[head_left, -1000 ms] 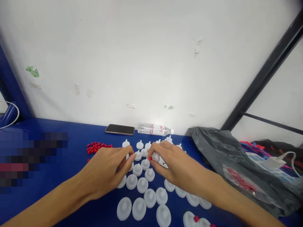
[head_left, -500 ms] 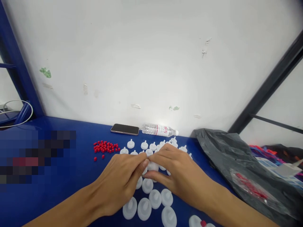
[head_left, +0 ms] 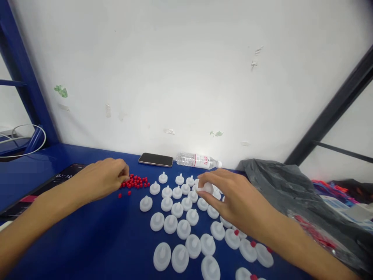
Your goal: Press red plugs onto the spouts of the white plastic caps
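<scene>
My left hand (head_left: 109, 175) is closed in a pinch at the near-left side of a pile of small red caps (head_left: 136, 182). Whatever its fingertips hold is hidden behind the fingers. My right hand (head_left: 233, 192) grips a white round lid (head_left: 207, 188) between thumb and fingers, raised above the table. Below and around it stand many similar white lids with a short spout on top, such as a white spouted lid (head_left: 170, 224). At the lower right, several lids have a red cap at the spout, among them a capped lid (head_left: 248, 250).
A phone (head_left: 155, 159) and a clear bottle (head_left: 199, 160) lie along the wall. A black device with a lit timer (head_left: 62, 175) lies at left, under my left forearm. Dark plastic sheeting (head_left: 271, 186) and a bag of red pieces (head_left: 316, 233) cover the right side.
My hands were together over the white lids. The left has moved away to the left, to the red caps. The right stays over the lids, holding one.
</scene>
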### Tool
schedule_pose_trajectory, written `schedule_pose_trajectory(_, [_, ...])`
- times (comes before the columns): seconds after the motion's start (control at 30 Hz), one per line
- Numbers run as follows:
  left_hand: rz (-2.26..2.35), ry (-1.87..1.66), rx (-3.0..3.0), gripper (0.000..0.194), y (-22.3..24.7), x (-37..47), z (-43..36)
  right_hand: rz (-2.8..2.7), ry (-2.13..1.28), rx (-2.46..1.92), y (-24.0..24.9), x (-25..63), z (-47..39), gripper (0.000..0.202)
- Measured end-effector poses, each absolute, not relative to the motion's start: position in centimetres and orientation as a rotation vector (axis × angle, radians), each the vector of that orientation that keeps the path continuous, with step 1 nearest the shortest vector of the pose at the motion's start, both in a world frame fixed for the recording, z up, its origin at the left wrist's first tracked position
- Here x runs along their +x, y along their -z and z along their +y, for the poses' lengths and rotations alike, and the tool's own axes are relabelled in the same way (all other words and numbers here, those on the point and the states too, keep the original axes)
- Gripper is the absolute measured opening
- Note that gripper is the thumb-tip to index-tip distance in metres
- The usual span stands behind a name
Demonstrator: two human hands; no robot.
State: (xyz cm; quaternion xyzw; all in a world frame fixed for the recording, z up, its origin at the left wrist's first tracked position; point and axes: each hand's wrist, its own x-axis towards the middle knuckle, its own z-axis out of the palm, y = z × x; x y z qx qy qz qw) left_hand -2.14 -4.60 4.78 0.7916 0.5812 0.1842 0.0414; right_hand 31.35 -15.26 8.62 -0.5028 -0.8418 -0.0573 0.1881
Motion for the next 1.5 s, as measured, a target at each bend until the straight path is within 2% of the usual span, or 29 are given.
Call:
schedule_pose_trajectory(0.1, [1.851,-0.217,2.490,0.019,-4.1,-2.4,-4.6,-2.384,0.167,-1.388,-8.5,31.3,-15.5,0.007])
schedule_pose_trajectory(0.33, [1.943,-0.080,2.592,0.020,-4.0,-2.6,-4.5,-2.410,0.111,-1.576,-8.5,31.1,-15.3,0.011])
schedule_pose_trajectory(0.63, [1.931,-0.218,2.690,0.017,-2.3,-2.3,-4.4,-2.522,0.013,-1.748,-8.8,31.0,-15.0,0.009])
schedule_pose_trajectory(0.87, [1.967,-0.104,2.585,0.013,-3.3,-2.0,-4.5,-2.627,0.045,-1.850,-8.4,31.7,-15.1,0.014])
schedule_pose_trajectory(1.2, [2.124,-0.096,2.442,0.040,-6.1,0.1,-5.3,-2.691,-0.120,-1.855,-7.9,31.6,-14.7,0.010])
schedule_pose_trajectory(1.33, [2.158,-0.138,2.452,0.043,-5.8,0.8,-5.1,-2.663,0.032,-1.921,-9.0,32.4,-14.5,0.017])
schedule_pose_trajectory(1.5, [2.182,-0.252,2.467,0.047,-6.4,1.5,-5.9,-2.582,0.188,-2.063,-9.1,33.5,-14.0,0.013])
